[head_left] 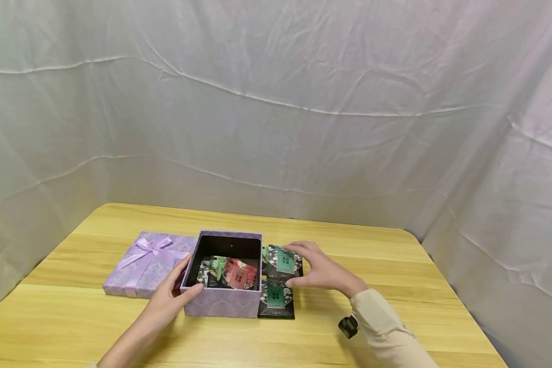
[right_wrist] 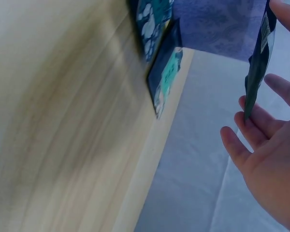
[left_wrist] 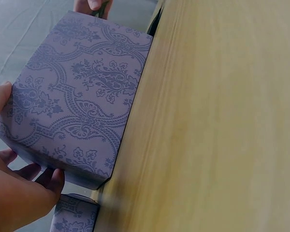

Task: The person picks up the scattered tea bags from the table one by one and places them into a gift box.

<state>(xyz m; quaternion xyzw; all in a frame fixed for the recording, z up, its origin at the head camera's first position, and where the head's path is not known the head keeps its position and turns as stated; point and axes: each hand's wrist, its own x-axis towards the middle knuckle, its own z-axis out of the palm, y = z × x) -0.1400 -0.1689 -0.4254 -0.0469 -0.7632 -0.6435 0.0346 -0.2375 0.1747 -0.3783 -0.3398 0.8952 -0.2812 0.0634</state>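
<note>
A lavender patterned gift box point(head_left: 223, 302) stands without its lid in the head view. My left hand point(head_left: 167, 296) holds its left side, the thumb at the front rim and the fingers along the side wall point(left_wrist: 75, 96). Inside lie several sachets, a red one point(head_left: 240, 276) and a green one point(head_left: 217, 266) among them. Beside the box's right wall, my right hand point(head_left: 319, 268) pinches a dark sachet with a green label point(head_left: 285, 261) between thumb and fingers, raised above the table point(right_wrist: 260, 63). Another dark sachet point(head_left: 276, 299) lies flat by the box; a further one is partly covered.
The box's lid point(head_left: 140, 278), tied with a lilac ribbon bow point(head_left: 154, 246), lies left of the box. Under everything is a light wooden table point(head_left: 395, 260). A pale cloth point(head_left: 276, 153) hangs behind it and at both sides. A black device point(head_left: 348, 326) sits at the right wrist.
</note>
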